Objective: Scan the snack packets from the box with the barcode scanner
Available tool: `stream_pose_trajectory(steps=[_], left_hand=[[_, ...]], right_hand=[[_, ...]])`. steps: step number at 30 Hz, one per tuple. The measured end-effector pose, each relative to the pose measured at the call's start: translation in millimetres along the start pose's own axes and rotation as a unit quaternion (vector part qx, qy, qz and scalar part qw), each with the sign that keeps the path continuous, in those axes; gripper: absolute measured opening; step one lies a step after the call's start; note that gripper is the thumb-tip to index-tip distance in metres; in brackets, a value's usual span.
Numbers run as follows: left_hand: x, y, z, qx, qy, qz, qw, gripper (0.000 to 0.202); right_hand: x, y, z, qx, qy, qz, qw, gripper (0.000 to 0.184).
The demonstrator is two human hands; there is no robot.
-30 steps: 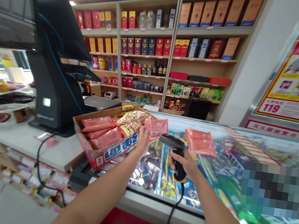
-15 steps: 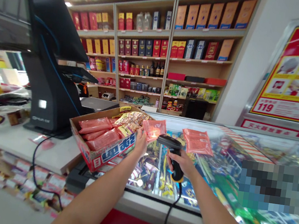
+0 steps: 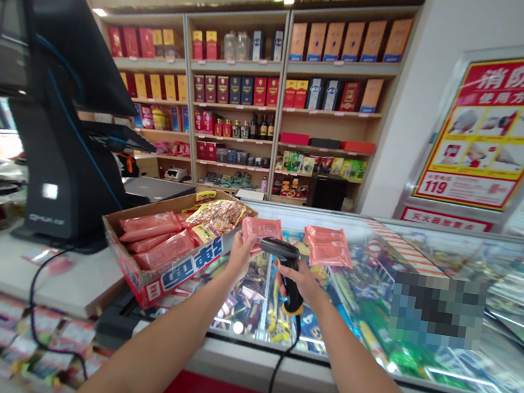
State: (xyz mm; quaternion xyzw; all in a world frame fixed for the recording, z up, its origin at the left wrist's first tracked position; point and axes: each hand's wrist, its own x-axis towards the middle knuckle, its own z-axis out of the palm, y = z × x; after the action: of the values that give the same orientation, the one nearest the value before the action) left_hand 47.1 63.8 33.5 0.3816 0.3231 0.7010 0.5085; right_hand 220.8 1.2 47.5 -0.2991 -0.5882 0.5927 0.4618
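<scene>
My left hand [image 3: 240, 255] is shut on a flat pink vacuum-sealed packet [image 3: 261, 229], held up just above the near corner of an open cardboard carton [image 3: 159, 266]. The carton holds more pink packets [image 3: 155, 227] and golden snack bags [image 3: 215, 216]. My right hand [image 3: 301, 283] grips a black corded barcode scanner [image 3: 284, 271], its head pointing left, close to the held packet. Another pink packet [image 3: 328, 247] lies to the right of the scanner, apparently on the freezer's glass lid [image 3: 374, 303].
A black checkout terminal [image 3: 57, 128] stands on the white counter [image 3: 3, 264] at left, with a black cable [image 3: 33, 294] hanging over its edge. The scanner's cord [image 3: 277, 368] drops past the freezer front. Shelves of boxed liquor [image 3: 257, 92] and a red-and-yellow fire hydrant poster [image 3: 496, 125] stand behind.
The whole scene has slid left in view as my head turns right. The packet in my left hand now sits flatter, and both hands stay in the same grips.
</scene>
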Motion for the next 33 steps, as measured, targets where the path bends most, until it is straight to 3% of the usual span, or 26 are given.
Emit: stream_pose_trajectory(steps=[3, 7, 10, 13, 16, 19, 23, 27, 30, 33], left_hand=[[-2.6, 1.2, 7.3, -0.02, -0.026, -0.019, 0.999, 0.056], [-8.4, 1.4, 28.8, -0.028, -0.088, -0.057, 0.994, 0.054], [-16.0, -11.1, 58.5, -0.045, -0.128, -0.091, 0.987, 0.051], [-22.7, -39.1, 95.0, -0.06, -0.157, -0.118, 0.979, 0.048], [-21.7, -73.8, 128.5, -0.027, -0.112, -0.106, 0.988, 0.04], [-12.2, -101.7, 150.8, 0.122, -0.029, -0.036, 0.992, 0.024], [-0.3, -118.9, 162.1, 0.311, 0.0, 0.02, 0.95, 0.028], [-1.4, -118.5, 163.7, 0.427, 0.027, 0.058, 0.902, 0.038], [-6.5, -109.9, 160.3, 0.465, 0.04, 0.068, 0.882, 0.046], [-8.7, -93.8, 148.9, 0.464, 0.028, 0.063, 0.883, 0.048]], right_hand=[[0.9, -3.0, -1.2, 0.024, 0.022, 0.007, 0.999, 0.03], [-6.3, -12.9, -14.2, 0.047, 0.095, -0.005, 0.994, 0.032], [-23.0, -23.3, -34.4, 0.048, 0.131, -0.016, 0.99, 0.032], [-43.2, -32.5, -60.7, 0.031, 0.157, -0.025, 0.987, 0.032], [-59.6, -39.2, -87.6, 0.021, 0.196, -0.044, 0.979, 0.033], [-71.0, -43.3, -109.8, 0.021, 0.237, -0.063, 0.969, 0.031], [-83.3, -45.2, -126.3, 0.008, 0.252, -0.075, 0.965, 0.03], [-91.9, -45.7, -129.5, -0.004, 0.247, -0.065, 0.967, 0.032], [-91.0, -45.8, -127.6, -0.003, 0.248, -0.07, 0.966, 0.031], [-80.4, -44.3, -120.2, -0.001, 0.234, -0.063, 0.97, 0.03]])
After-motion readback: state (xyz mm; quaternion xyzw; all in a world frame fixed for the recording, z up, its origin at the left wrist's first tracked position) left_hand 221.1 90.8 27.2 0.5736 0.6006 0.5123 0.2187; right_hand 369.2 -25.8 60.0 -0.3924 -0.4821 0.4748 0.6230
